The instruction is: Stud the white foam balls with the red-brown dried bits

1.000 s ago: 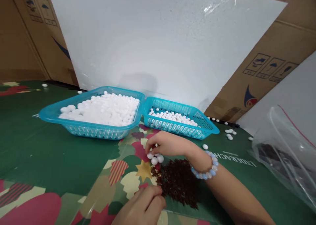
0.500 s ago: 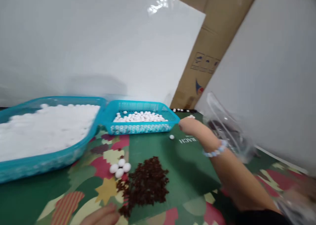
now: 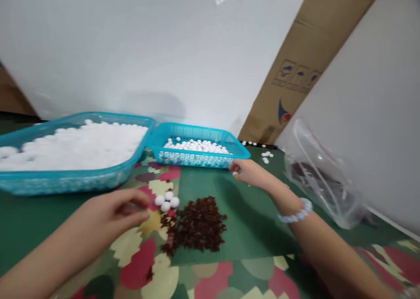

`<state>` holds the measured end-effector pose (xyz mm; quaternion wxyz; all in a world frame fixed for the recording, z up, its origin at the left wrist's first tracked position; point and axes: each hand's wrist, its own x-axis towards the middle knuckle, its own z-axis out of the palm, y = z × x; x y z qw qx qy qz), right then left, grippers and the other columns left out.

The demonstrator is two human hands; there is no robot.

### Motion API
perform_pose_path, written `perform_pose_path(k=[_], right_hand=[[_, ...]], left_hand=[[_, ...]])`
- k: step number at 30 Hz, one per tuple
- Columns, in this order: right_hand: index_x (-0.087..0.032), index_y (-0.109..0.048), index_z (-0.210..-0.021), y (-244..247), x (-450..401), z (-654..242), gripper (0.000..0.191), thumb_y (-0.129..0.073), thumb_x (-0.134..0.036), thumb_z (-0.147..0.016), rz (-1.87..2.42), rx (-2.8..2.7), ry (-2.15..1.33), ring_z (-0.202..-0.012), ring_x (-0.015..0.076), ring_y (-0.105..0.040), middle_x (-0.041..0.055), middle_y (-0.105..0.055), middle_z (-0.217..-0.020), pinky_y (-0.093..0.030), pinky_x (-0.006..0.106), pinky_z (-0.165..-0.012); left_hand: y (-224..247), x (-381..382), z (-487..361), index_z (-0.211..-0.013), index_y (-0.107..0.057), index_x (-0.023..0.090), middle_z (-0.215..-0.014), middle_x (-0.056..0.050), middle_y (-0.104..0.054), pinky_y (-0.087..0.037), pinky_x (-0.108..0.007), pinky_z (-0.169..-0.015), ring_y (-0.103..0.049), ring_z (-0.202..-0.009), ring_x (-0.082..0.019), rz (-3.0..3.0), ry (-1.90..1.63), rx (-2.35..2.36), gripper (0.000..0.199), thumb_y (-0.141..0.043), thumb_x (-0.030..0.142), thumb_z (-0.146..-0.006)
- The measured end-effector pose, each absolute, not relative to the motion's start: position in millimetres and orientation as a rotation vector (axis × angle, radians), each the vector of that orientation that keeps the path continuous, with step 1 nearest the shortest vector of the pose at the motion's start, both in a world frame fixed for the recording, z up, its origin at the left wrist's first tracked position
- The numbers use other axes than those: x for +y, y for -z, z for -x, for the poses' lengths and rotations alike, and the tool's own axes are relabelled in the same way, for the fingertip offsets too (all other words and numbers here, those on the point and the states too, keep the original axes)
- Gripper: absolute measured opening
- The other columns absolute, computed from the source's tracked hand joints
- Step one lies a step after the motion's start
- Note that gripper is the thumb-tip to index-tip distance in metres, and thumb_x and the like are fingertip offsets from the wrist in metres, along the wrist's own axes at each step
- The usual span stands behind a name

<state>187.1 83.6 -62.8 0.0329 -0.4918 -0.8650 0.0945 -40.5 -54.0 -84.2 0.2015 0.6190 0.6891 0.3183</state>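
While the left hand (image 3: 113,209) is pointing toward four white balls (image 3: 166,206) on the surface (image 3: 203,183), its thumb and forefinger are standing a little apart, leaving a narrow gap. These four are sitting close together, just beside a brown pile (image 3: 201,227). Farther right, the right hand (image 3: 251,172) is curling its fingers close together near the end of the small basket (image 3: 193,159); a white ball (image 3: 235,173) is peeping out at the tips, though I cannot tell whether they are gripping it. A beaded bracelet (image 3: 297,212) is circling that arm. The small basket is holding more balls, and beside it the big basket (image 3: 82,175) is carrying a heap. Other balls are lying near the carton (image 3: 278,93), and a clear bag (image 3: 323,183) is showing dark contents.
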Motion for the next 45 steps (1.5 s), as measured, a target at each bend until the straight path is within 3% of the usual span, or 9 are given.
perform_pose_path(k=[4,11,25,45], right_hand=[[-0.014,-0.043,-0.069,49,51,-163,0.023,-0.034,0.004,-0.057,1.08,-2.815,-0.435,-0.061,0.0091,-0.04,0.0006,-0.045,-0.068,-0.034,0.02,-0.055],[-0.014,-0.042,-0.068,47,24,-136,0.03,-0.028,0.006,-0.051,0.62,-2.996,-0.502,-0.065,0.0117,-0.038,0.0032,-0.044,-0.071,-0.032,0.023,-0.058],[-0.014,-0.044,-0.065,45,39,-127,0.032,-0.026,0.007,-0.048,0.665,-2.908,-0.516,-0.07,0.0127,-0.043,0.0048,-0.051,-0.074,-0.034,0.025,-0.063],[-0.012,-0.046,-0.07,46,40,-134,0.033,-0.028,0.008,-0.052,0.762,-2.926,-0.571,-0.065,0.0101,-0.041,0.0031,-0.048,-0.071,-0.035,0.023,-0.059]], left_hand=[[58,-35,31,-0.071,-0.053,0.011,-0.064,-0.001,-0.058,-0.038,-0.02,-0.055,-0.052,-0.061,-0.014,-1.611,-0.7,1.933,0.023,-0.047,0.024,-0.053],[72,-31,28,-0.065,-0.054,0.016,-0.058,0.001,-0.055,-0.037,-0.021,-0.051,-0.05,-0.056,-0.014,-1.702,-0.664,1.933,0.017,-0.046,0.023,-0.053],[70,-26,29,-0.058,-0.053,0.016,-0.056,0.0,-0.056,-0.037,-0.021,-0.05,-0.052,-0.057,-0.015,-1.695,-0.696,1.876,0.014,-0.044,0.027,-0.056],[75,-24,29,-0.064,-0.056,0.015,-0.064,-0.001,-0.059,-0.04,-0.021,-0.055,-0.053,-0.062,-0.016,-1.626,-0.713,1.774,0.017,-0.046,0.026,-0.055]])
